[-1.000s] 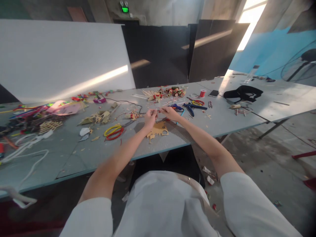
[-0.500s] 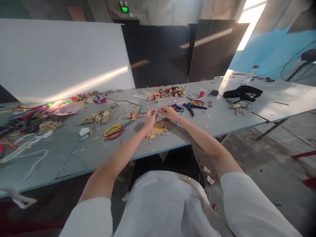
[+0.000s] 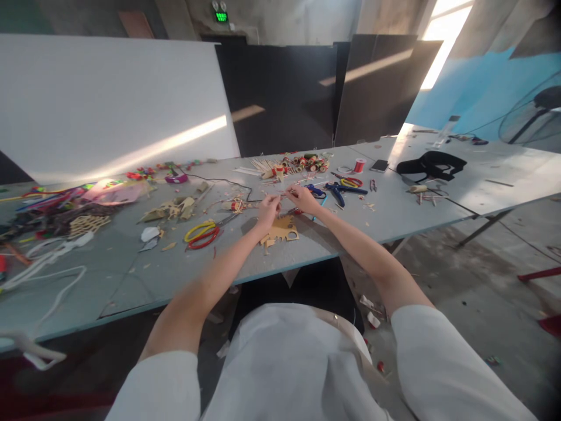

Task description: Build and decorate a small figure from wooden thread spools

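My left hand (image 3: 268,211) and my right hand (image 3: 301,199) meet over the middle of the table, fingertips close together. Each is closed in a pinch; a small, thin, reddish piece seems to be between them, too small to name. Just below lies a tan cut-out board (image 3: 287,228) with holes and ragged edges. To the left of my left hand is a small red-and-tan bundle (image 3: 236,205). Scissors with one yellow and one red handle (image 3: 202,234) lie farther left. Dark blue pliers (image 3: 339,193) are to the right of my right hand.
Behind my hands are several red-and-tan cylinders (image 3: 307,163), sticks (image 3: 263,165) and a red thread spool (image 3: 359,166). A phone (image 3: 379,166) and a black cap-like item (image 3: 432,166) lie right. Colourful cords and scraps (image 3: 52,210) crowd the left. Dark panels (image 3: 280,96) stand behind.
My right hand has shifted very slightly, its fingers a little higher and apart from the left. The things on the table have not moved.
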A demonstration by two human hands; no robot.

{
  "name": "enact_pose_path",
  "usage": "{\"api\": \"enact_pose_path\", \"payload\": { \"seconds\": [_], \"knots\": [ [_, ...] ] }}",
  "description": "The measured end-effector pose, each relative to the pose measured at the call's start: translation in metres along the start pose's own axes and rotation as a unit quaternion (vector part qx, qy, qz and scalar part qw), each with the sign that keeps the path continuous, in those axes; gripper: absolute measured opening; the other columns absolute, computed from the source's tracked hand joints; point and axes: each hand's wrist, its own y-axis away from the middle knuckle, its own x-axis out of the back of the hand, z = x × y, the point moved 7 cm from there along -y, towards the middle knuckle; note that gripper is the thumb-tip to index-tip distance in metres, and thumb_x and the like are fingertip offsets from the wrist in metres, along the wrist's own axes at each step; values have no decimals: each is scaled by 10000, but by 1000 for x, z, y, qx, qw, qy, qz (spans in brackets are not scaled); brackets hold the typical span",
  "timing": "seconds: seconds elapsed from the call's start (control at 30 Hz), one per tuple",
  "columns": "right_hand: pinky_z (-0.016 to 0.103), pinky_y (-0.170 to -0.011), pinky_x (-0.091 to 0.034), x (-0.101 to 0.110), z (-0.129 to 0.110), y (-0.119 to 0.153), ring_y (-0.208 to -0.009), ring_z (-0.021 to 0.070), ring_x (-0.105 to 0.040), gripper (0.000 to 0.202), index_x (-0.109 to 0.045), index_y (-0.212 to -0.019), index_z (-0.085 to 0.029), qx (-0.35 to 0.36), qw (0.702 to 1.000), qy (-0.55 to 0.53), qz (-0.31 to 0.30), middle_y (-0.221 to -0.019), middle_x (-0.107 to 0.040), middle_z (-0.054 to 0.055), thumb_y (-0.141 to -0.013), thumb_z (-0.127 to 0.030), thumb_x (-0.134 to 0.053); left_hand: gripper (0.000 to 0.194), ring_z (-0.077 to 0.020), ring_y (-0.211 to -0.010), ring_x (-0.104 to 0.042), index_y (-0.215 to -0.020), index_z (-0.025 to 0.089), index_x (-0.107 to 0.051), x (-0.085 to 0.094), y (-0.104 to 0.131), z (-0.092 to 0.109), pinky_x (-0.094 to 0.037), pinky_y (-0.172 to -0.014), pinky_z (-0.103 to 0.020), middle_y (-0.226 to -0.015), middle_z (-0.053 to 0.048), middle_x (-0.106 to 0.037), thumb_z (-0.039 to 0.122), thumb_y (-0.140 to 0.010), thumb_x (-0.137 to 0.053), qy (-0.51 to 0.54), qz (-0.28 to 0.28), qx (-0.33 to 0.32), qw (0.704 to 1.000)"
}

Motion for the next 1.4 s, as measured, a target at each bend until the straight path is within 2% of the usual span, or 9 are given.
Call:
{"api": "enact_pose_path", "payload": {
  "seconds": [0.3,0.5,0.73,0.9,1.07,1.27,1.4],
  "knots": [
    [274,-698,-406,0,3,-1,-701,164,-561,322,-690,-941,-167,-14,1000,13,-3,-841,-719,56,-1014,-459,-575,346,-86,-455,-388,-778,202,-595,-2,2,3,-256,-450,-249,-598,33,-533,486,-887,-760,11,-1,3,1000],
    [279,-632,-334,-4,1,0,-623,151,-491,287,-673,-875,-174,-8,999,30,-35,-673,-613,2,-982,-420,-572,350,-83,-456,-400,-778,200,-591,-1,1,1,-252,-459,-246,-608,30,-552,478,-884,-776,24,-6,-9,1000],
    [267,-623,-335,-9,2,2,-618,144,-488,228,-665,-865,-173,-2,998,20,-58,-669,-613,-5,-940,-367,-572,526,-95,-478,-449,-998,197,-637,5,-3,-6,-284,-487,-247,-623,37,-577,623,-803,-875,15,14,-13,1000],
    [264,-627,-336,-7,3,1,-631,145,-507,191,-663,-852,-169,-5,998,39,-48,-678,-606,-3,-914,-327,-576,516,-89,-467,-429,-957,188,-657,3,-3,-6,-280,-479,-245,-614,35,-569,633,-806,-870,8,6,-10,1000],
    [276,-663,-358,-3,6,-1,-672,155,-534,173,-691,-846,-154,-29,996,80,-29,-738,-661,29,-898,-289,-596,482,-104,-489,-470,-946,186,-671,2,-3,-4,-308,-485,-238,-618,22,-587,606,-816,-869,1,4,-14,1000],
    [278,-664,-357,-8,11,-2,-679,160,-546,131,-695,-813,-152,-48,993,96,-44,-741,-672,38,-867,-246,-622,453,-112,-511,-484,-964,184,-679,1,-2,-1,-330,-500,-237,-625,16,-588,581,-841,-859,1,8,-15,1000],
    [281,-692,-396,-3,10,-2,-683,164,-535,131,-671,-822,-164,-46,996,76,-2,-737,-659,33,-890,-240,-588,476,-116,-523,-498,-930,186,-657,2,-2,-2,-346,-504,-240,-637,8,-596,610,-838,-854,-6,7,-8,1000]
  ]
}}
